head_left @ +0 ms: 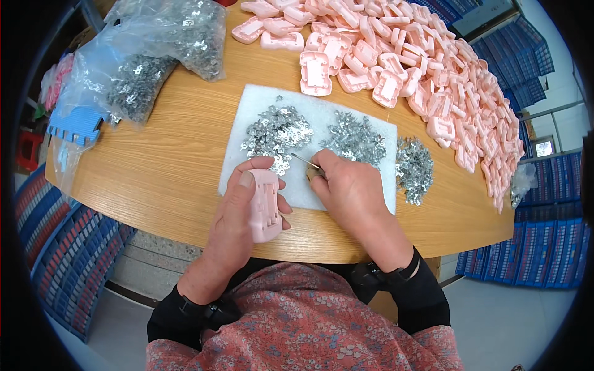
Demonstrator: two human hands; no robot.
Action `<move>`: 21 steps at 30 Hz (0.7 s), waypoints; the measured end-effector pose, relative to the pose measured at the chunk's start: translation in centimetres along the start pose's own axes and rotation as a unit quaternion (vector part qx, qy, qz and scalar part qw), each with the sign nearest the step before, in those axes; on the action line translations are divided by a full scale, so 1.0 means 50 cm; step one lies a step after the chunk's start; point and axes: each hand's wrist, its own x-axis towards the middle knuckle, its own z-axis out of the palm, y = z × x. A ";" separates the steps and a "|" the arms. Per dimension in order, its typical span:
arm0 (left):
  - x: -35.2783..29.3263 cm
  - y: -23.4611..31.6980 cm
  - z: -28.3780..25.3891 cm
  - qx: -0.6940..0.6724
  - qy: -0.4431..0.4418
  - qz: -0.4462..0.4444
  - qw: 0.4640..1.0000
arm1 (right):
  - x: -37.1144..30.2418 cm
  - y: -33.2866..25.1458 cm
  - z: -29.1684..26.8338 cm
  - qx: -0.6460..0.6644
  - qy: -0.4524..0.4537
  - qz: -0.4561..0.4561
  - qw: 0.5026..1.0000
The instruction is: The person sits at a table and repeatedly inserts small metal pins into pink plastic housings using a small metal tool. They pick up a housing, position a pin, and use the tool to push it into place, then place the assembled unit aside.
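Note:
My left hand (230, 213) is closed round a pink plastic housing (266, 210), held tilted at the near edge of the table with its recessed inner side showing. Pinched in my right hand (354, 188) is a pair of slim metal tweezers (303, 161). Their tip points left, at the near side of a heap of small silvery metal contact pieces (276, 133). A second heap of metal pieces (354, 137) lies just beyond my right hand. Both heaps rest on a white foam sheet (232, 176).
Another metal heap (414, 170) sits right of the foam sheet. A large pile of pink housings (396, 55) covers the table's far right. Clear bags of metal parts (148, 68) stand far left, by a blue foam mat (77, 125). Blue trays (544, 250) are stacked around the wooden table (179, 167).

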 end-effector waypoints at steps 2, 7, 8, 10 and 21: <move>-0.001 -0.001 -0.003 -0.002 -0.001 -0.001 1.000 | 0.002 0.002 -0.004 0.001 0.000 0.001 1.000; -0.003 -0.001 -0.009 -0.013 0.001 -0.008 1.000 | 0.007 -0.008 -0.022 0.042 0.013 0.020 0.999; -0.003 -0.001 -0.010 -0.015 0.001 -0.009 1.000 | 0.006 0.000 -0.027 0.053 0.005 0.029 0.998; -0.003 -0.002 -0.011 -0.022 -0.002 -0.007 1.000 | 0.007 0.010 -0.031 0.061 -0.002 0.041 0.997; -0.004 0.002 -0.011 -0.024 -0.008 -0.010 1.000 | 0.001 0.022 -0.025 0.081 -0.015 -0.002 0.997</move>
